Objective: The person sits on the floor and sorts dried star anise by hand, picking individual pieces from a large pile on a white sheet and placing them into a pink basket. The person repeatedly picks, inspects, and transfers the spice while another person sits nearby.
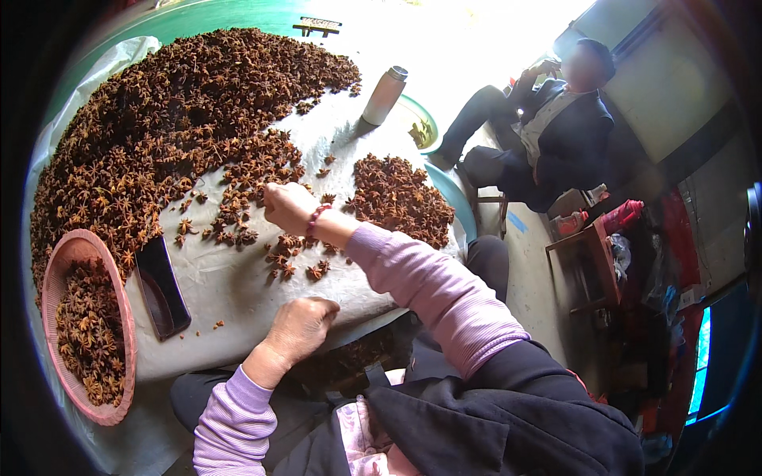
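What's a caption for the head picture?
Right hand by star anise, left hand near the edge of the white sheet.

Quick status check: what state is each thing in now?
Left hand: fingers curled, contents hidden
Right hand: fingers curled, contents hidden
Large star anise pile: loosely heaped
Smaller star anise pile: heaped
Pink basket: holding star anise
Phone: lying flat, upper face dark
Bottle: standing upright
White sheet: spread beneath the piles
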Action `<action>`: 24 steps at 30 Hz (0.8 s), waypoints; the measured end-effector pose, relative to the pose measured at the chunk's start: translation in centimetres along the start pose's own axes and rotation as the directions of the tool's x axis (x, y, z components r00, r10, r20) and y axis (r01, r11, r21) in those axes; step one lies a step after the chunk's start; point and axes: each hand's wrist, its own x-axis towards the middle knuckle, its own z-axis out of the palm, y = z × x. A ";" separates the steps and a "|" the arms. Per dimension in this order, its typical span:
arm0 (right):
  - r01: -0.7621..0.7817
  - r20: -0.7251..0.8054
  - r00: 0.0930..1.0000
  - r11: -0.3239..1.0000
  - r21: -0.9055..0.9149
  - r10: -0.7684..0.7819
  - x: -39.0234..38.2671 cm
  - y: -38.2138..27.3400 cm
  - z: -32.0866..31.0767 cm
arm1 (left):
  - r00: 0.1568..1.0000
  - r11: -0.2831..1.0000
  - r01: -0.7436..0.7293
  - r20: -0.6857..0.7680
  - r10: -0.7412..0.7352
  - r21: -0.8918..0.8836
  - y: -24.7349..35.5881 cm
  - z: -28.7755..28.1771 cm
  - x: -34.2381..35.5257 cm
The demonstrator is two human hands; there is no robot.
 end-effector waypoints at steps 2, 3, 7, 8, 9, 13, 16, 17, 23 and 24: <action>0.053 -0.020 0.999 0.994 0.100 -0.051 -1.2 0.6 -1.3 | 0.992 0.997 0.070 -0.104 -0.066 0.033 0.3 -1.0 0.3; 0.024 0.002 1.000 0.978 0.208 -0.025 -2.0 0.3 -1.6 | 0.975 0.972 0.195 -0.137 -0.177 0.132 0.1 -1.6 0.4; 0.005 0.603 0.769 0.946 0.325 -0.211 -7.7 -0.3 -5.7 | 0.859 0.836 0.464 -0.378 -0.344 0.292 -2.7 -5.6 0.5; 0.055 0.679 0.657 0.918 0.392 -0.328 -9.2 -0.1 -6.6 | 0.859 0.861 0.411 -0.445 -0.254 0.300 -3.2 -6.0 0.9; 0.090 0.719 0.519 0.866 0.491 -0.462 -10.6 -0.2 -6.9 | 0.849 0.867 0.376 -0.496 -0.181 0.328 -4.1 -6.5 0.8; 0.044 0.290 0.950 0.968 0.247 -0.117 -10.6 0.6 -4.3 | 0.845 0.841 0.270 -0.534 0.026 0.469 -7.4 -5.5 1.4; 0.368 -0.080 0.924 0.926 -0.086 -0.374 -9.0 1.2 -0.9 | 0.901 0.788 0.336 -0.420 -0.110 0.516 -7.0 -3.6 2.0; 0.376 -0.112 0.912 0.913 -0.157 -0.394 -8.8 1.0 -0.1 | 0.907 0.800 0.344 -0.396 -0.145 0.493 -6.7 -3.1 2.0; 0.185 -0.029 0.981 0.964 -0.191 -0.194 -9.7 2.7 -2.6 | 0.942 0.869 0.207 -0.331 -0.053 0.449 -4.1 -2.4 1.2; 0.142 -0.066 0.985 0.972 -0.188 -0.157 -9.4 3.3 -2.9 | 0.935 0.865 0.234 -0.346 -0.076 0.443 -3.9 -2.8 1.2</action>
